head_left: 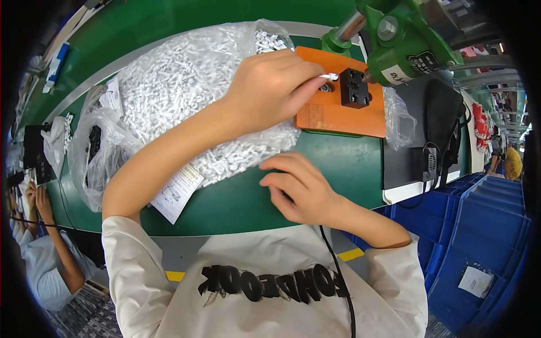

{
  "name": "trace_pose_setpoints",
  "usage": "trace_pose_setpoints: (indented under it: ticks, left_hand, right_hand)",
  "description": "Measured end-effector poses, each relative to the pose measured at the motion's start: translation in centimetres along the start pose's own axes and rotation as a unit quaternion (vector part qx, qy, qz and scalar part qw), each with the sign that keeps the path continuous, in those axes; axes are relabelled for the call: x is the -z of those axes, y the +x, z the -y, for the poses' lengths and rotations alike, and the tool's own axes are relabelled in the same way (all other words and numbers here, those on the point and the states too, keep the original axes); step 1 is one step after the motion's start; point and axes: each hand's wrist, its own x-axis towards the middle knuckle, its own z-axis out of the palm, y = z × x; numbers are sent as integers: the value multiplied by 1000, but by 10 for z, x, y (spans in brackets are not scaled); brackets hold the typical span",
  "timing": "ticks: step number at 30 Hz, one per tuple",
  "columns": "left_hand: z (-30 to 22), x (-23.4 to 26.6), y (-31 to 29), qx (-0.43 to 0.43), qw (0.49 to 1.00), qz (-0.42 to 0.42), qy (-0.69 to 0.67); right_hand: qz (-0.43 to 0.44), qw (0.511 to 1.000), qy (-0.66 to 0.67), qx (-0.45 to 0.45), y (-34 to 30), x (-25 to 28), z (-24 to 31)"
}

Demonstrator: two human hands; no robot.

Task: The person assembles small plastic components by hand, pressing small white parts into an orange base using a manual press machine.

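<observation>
At the green press station: left hand feeds a small white part to the fixture.

Left hand point(269, 90) reaches across the clear plastic bag point(186, 96) of white parts, fingers pinched closed on one small white tube point(329, 76), whose tip sits just beside the black fixture block point(354, 87) on the orange base plate point(338, 115). Green press point(403, 39) stands directly above the block. Right hand point(301, 188) rests on the green tabletop point(338, 169) near the bag's lower edge, fingers loosely curled; whether it holds anything cannot be determined. Blue crates point(479, 225) sit at the right, below table level. Another person point(39, 248) works at the far left.
</observation>
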Motion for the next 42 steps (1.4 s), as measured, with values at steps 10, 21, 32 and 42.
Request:
trace_pose_setpoints:
  ticks: [10,21,32,42]
  left_hand:
    - [3,-36,24,-47,993,94,58]
    - [7,-27,28,-231,937,201,169]
    - [8,-13,44,-387,856,124,320]
    - [49,28,66,-434,785,172,407]
  right_hand:
    - [73,994,42,63,3,-17,4]
    - [87,994,24,64,7,-17,2]
    - [88,996,-12,24,0,-21,4]
    - [-10,965,-192,181,17,22,-5]
